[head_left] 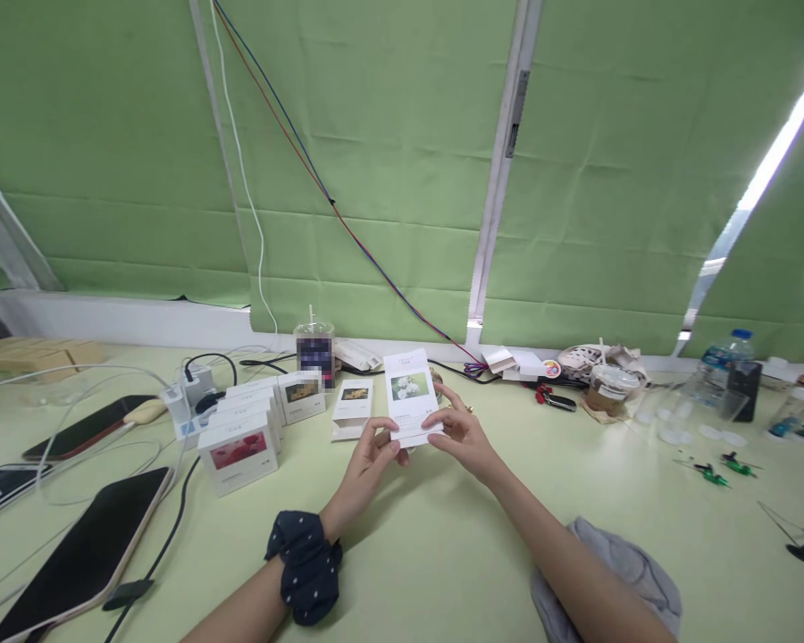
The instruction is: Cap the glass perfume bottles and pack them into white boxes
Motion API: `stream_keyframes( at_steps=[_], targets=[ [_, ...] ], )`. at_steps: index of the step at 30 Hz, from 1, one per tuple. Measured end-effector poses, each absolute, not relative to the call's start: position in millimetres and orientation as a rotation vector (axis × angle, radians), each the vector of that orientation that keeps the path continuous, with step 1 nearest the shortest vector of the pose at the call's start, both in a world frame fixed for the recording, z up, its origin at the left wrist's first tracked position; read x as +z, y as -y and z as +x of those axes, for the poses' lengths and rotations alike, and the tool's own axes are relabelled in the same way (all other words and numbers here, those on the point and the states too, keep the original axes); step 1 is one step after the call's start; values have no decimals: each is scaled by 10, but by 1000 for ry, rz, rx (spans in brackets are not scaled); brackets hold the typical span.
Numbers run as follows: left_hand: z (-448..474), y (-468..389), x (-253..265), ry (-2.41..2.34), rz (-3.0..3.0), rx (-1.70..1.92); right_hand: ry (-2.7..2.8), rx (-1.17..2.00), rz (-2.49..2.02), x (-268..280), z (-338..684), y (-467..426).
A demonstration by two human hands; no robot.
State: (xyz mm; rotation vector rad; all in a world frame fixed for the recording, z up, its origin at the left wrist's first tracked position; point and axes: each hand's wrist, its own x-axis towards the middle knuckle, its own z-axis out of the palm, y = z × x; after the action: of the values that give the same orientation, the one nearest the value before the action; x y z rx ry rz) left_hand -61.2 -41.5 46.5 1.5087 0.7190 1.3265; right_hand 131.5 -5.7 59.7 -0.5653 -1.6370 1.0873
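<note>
Between my two hands is a small white box (407, 364) with a picture of white flowers on its front, raised above the table with its face toward me. My left hand (375, 457) grips its lower left corner; a dark dotted scrunchie (305, 566) circles that wrist. My right hand (467, 436) holds its lower right edge, thumb in front and fingers along the side. Just left of it stands another white box (352, 402) with a yellow picture. Farther left, several similar white boxes (237, 457) stand in a row, the nearest showing red flowers.
Phones and a tablet (87, 554) lie at left among cables, beside a charger block (186, 400). A lidded drink cup (314, 348) stands behind the boxes. At right are a brown cup (609, 390), keys (557, 399), a water bottle (733, 357), clear containers, green clips (712, 474) and grey cloth (609, 572).
</note>
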Motion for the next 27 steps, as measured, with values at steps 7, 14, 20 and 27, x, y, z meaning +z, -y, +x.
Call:
stream_keyframes(
  at_steps=[7, 14, 20, 27],
  targets=[
    [-615, 389, 435, -726, 1528, 1333, 1640, 1075, -568, 612, 1310, 72],
    [-611, 389, 397, -746, 1549, 1386, 1653, 1059, -582, 589, 1295, 65],
    [-617, 398, 371, -780, 1579, 1429, 1659, 1070, -567, 569, 1287, 51],
    [-613, 397, 351, -815, 1638, 1469, 1635, 1048, -536, 596, 1259, 87]
  ],
)
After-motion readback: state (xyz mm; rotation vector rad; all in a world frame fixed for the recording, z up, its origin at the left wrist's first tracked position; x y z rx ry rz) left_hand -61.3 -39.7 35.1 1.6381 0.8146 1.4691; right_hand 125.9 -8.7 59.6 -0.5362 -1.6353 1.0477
